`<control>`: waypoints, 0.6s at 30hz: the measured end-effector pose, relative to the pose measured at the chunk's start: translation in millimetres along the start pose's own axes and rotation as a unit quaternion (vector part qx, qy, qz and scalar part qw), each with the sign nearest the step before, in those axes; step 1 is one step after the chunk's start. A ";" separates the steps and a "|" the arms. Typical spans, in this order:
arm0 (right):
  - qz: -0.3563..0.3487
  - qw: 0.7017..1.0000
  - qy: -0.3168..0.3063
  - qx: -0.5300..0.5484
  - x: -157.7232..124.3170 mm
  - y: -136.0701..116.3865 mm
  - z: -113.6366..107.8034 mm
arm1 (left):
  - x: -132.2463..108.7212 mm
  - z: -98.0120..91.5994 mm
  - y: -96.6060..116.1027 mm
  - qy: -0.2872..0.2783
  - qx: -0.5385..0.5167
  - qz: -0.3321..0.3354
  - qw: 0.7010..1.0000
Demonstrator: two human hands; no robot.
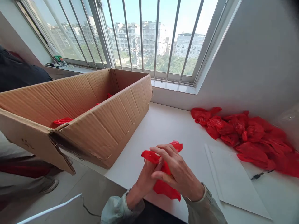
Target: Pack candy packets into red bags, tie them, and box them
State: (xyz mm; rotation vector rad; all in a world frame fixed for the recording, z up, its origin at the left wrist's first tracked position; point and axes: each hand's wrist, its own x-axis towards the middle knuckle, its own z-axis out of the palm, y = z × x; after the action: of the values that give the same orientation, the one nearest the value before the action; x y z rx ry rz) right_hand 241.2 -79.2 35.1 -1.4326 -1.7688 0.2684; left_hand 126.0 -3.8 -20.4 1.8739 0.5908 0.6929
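Note:
A thin red plastic bag [167, 189] is bunched between my two hands above the white table's front edge. My left hand [147, 177] is closed on the bag from below, its fingers partly hidden behind the right hand. Over the top lies my right hand [176, 169], fingers bent and pressed on the red plastic, thumb pointing left. One end of the bag sticks out beyond the fingertips, another hangs down below the palms.
A large open cardboard box [105, 130] with red bags [62, 121] inside stands on the left. Crumpled red bags [252, 133] lie along the wall at right, near a white board [235, 180] and a black connector [257, 176]. Barred windows [149, 40] are behind.

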 end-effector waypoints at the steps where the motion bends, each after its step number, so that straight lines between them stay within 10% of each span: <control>1: -0.007 0.999 0.004 -0.042 -0.5 7.7 -0.8 | 2.4 -3.8 2.9 -0.002 -0.004 -0.021 1.000; 6: -0.035 0.975 -0.053 -0.214 -3.7 42.3 2.7 | 14.8 -15.7 6.5 -0.035 -0.066 -0.113 0.991; 13: -0.032 0.987 -0.028 -0.154 -4.5 49.5 -10.8 | 16.7 -28.4 2.7 -0.164 -0.148 -0.142 0.965; 18: -0.027 0.984 -0.052 -0.171 -10.0 39.5 -12.8 | 14.0 -29.0 0.9 -0.156 -0.190 -0.116 0.962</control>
State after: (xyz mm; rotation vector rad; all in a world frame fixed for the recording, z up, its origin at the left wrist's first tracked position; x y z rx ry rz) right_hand 278.5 -79.2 14.2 -1.6294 -2.0077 0.0095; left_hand 116.0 23.9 -7.3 1.4835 0.4285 0.3186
